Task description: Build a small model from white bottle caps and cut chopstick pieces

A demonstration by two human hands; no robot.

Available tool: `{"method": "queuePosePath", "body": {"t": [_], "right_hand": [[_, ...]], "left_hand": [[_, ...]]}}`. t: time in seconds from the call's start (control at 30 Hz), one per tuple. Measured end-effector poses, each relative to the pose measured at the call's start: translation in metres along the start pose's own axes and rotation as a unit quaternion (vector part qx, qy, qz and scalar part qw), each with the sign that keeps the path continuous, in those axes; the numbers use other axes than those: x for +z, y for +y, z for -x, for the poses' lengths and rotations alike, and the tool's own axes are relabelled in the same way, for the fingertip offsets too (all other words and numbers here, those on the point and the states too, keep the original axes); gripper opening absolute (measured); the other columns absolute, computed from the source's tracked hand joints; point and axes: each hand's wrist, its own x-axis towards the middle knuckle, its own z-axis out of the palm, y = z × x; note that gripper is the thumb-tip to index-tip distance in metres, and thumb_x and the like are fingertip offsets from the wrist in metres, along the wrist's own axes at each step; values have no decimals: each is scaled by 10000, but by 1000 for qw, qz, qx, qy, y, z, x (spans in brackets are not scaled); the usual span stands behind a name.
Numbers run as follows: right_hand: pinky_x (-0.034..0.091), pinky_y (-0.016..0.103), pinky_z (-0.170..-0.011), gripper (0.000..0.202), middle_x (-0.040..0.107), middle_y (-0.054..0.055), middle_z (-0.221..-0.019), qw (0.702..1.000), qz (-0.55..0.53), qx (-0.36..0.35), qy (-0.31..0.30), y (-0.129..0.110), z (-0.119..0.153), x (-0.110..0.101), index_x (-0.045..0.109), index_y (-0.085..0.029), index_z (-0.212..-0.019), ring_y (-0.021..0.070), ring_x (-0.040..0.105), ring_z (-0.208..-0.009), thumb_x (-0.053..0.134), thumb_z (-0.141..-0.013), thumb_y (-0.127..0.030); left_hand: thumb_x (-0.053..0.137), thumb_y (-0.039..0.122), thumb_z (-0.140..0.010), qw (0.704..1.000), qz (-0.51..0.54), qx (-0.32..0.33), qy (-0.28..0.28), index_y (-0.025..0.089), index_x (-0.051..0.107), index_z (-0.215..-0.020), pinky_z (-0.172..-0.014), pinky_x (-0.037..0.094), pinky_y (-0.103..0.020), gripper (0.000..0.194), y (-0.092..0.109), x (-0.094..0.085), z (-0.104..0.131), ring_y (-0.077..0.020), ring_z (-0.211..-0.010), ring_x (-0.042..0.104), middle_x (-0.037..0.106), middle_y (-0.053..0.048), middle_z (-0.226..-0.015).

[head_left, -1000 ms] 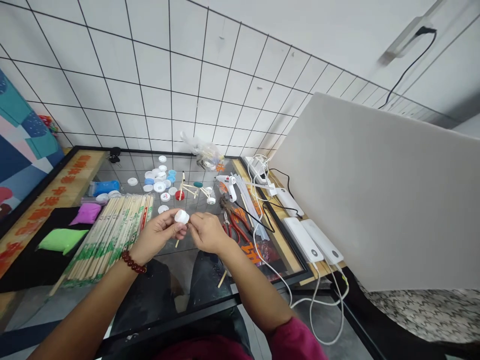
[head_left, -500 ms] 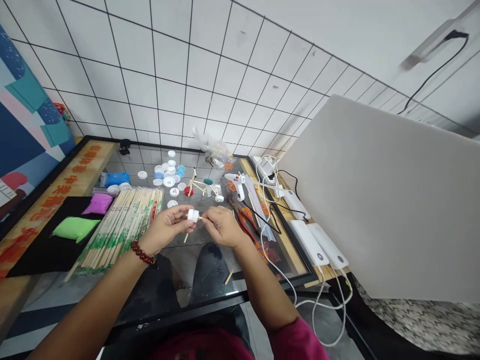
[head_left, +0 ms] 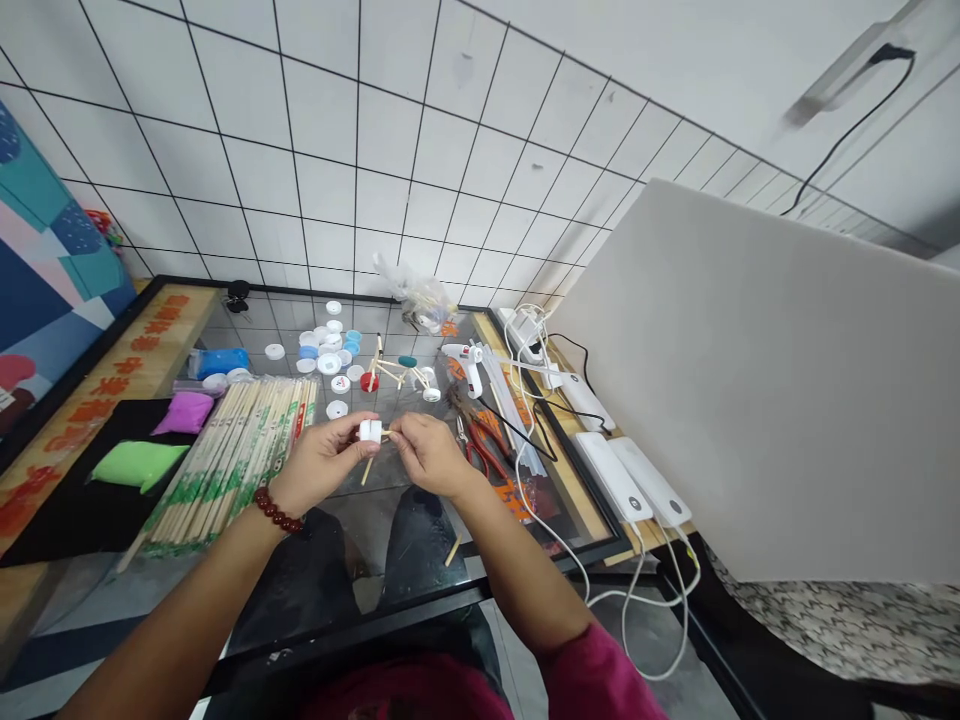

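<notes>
Head view: the left hand (head_left: pixel 319 468) pinches a white cap (head_left: pixel 369 431) between thumb and fingertips, while the right hand (head_left: pixel 429 455), fingers closed, holds a thin stick (head_left: pixel 384 433) whose tip meets the cap's side. The step in hand appears to be joining stick to cap. The next move likely calls for a steady, straight push with the cap gripped firmly; a second stick (head_left: pixel 367 470) hangs just below the grip.

White cap (head_left: pixel 368 431) now turned sideways in left hand (head_left: pixel 319 468), short stick (head_left: pixel 387 432) at its side.
</notes>
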Motion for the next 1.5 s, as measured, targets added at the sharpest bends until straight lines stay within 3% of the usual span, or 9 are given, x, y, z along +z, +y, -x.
{"method": "queuePosePath", "body": {"t": [0.2,0.33,0.5,0.63,0.87,1.03,1.23,1.37,1.5], "right_hand": [[385,268,-644,128,608,34,-749,1000,-18,18,17,-2,3,11,530,-207,-828,168,555,-667,449,-925,-189],[359,268,-621,148,566,22,-716,999,-27,22,28,-6,2,14,504,-210,-794,164,527,-646,436,-925,-209],[370,272,-647,179,552,19,-721,998,-48,3,33,-7,1,13,498,-209,-801,161,516,-660,410,-956,-235],[397,297,-695,159,574,27,-741,997,-54,-39,24,-8,0,10,514,-207,-828,173,530,-688,417,-948,-245],[457,273,-715,220,605,29,-781,987,-158,14,35,-6,-4,-5,550,-199,-841,155,569,-736,435,-998,-300],[488,264,-726,211,646,24,-801,962,-254,54,88,-9,-5,-4,635,-178,-915,139,600,-734,537,-974,-356],[536,282,-756,306,676,39,-883,947,-292,71,114,-6,-6,2,667,-182,-1053,143,629,-766,694,-866,-422],[533,280,-728,168,708,40,-808,952,-258,91,137,-5,-6,6,682,-184,-904,150,647,-739,637,-903,-346],[529,267,-706,110,710,44,-810,963,-233,56,121,-9,-5,5,667,-185,-888,146,645,-726,592,-888,-266]], "left_hand": [[722,456,-777,992,-101,56,48,172,750,-1138,-764,596,-353,460,-6,3,4,-230,-788,721,788,-77,-930],[719,445,-773,996,-74,40,38,162,741,-1116,-793,601,-372,446,-3,7,3,-238,-808,729,788,-82,-913],[765,396,-750,999,49,4,-13,183,649,-1248,-804,609,-344,554,7,9,3,-209,-882,716,747,-85,-1026],[785,342,-754,998,39,32,-48,235,663,-1261,-694,607,-293,533,14,7,5,-192,-872,684,662,-101,-1166],[732,356,-824,985,112,30,-129,241,712,-1229,-800,616,-363,422,26,-7,5,-216,-910,702,661,-130,-1250],[836,312,-715,988,148,15,-38,215,780,-1035,-885,599,-366,339,24,-6,2,-238,-1017,694,728,-94,-1130],[889,295,-648,973,219,-35,57,172,732,-966,-861,607,-366,376,22,6,3,-213,-906,724,770,-73,-963],[866,369,-671,980,180,-30,80,166,725,-1096,-967,576,-422,492,20,12,5,-240,-993,720,765,-101,-1085],[832,380,-701,992,59,18,106,170,703,-1194,-1034,547,-453,552,14,18,9,-270,-1094,696,705,-112,-1253]]}}
